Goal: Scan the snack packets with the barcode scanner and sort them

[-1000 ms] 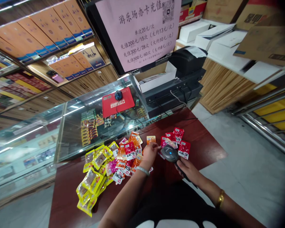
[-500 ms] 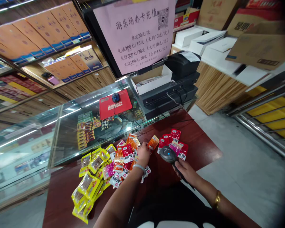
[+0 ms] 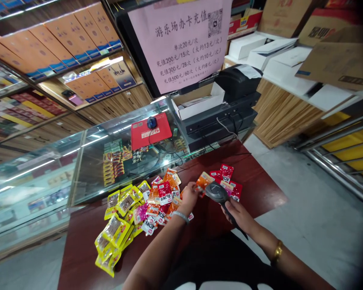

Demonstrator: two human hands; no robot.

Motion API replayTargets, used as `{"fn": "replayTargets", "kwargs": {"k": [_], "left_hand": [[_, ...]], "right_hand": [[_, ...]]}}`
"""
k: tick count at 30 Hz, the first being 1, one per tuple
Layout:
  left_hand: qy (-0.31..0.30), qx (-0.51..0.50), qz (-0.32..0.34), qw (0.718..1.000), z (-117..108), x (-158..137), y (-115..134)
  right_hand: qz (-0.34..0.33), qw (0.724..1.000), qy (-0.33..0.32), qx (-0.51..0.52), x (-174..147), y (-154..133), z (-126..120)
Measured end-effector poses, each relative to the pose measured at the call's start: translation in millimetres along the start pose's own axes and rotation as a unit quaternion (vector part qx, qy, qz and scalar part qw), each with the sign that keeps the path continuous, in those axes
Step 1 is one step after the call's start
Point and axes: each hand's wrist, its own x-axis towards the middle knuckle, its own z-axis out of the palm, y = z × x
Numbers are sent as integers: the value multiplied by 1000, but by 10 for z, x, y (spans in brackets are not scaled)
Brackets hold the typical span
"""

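Evidently the work is only part done; the left hand [image 3: 189, 196] pinches an orange packet [image 3: 204, 179] by its near edge, above or on the dark red table [image 3: 264, 193]; the right hand [image 3: 236, 211] is closed round the handle of a black scanner [image 3: 217, 192], its head right beside that packet; just beyond lie a few red packets [image 3: 226, 171] and a pink one [image 3: 227, 187], probably the finished share; the mixed heap [image 3: 165, 193] and yellow packets [image 3: 116, 229] at left look like what is left, though whether any are done I cannot tell
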Motion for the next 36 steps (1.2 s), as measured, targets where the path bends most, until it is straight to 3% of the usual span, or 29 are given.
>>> {"fn": "replayTargets", "kwargs": {"k": [4, 10, 15, 21, 26, 30, 36], "left_hand": [[-10, 74, 119, 990, 33, -115, 102], [63, 338, -8, 939, -324, -319, -296], [46, 384, -5, 922, -421, -254, -458], [79, 321, 57, 942, -457, -103, -346], [104, 128, -15, 986, -408, 42, -231], [86, 10, -28, 996, -274, 101, -167], [73, 21, 24, 997, -188, 50, -180]], "right_hand": [[9, 999, -12, -31, 8, 62, 10], [-2, 998, -48, -49, 2, 158, 71], [-7, 996, -61, -70, 6, 270, 113], [-20, 995, -55, -81, -15, 198, 158], [-18, 998, -38, -42, -51, 62, 176], [-24, 999, -39, -30, -60, -10, 170], [-16, 999, -38, -22, -71, -78, 156]]}}
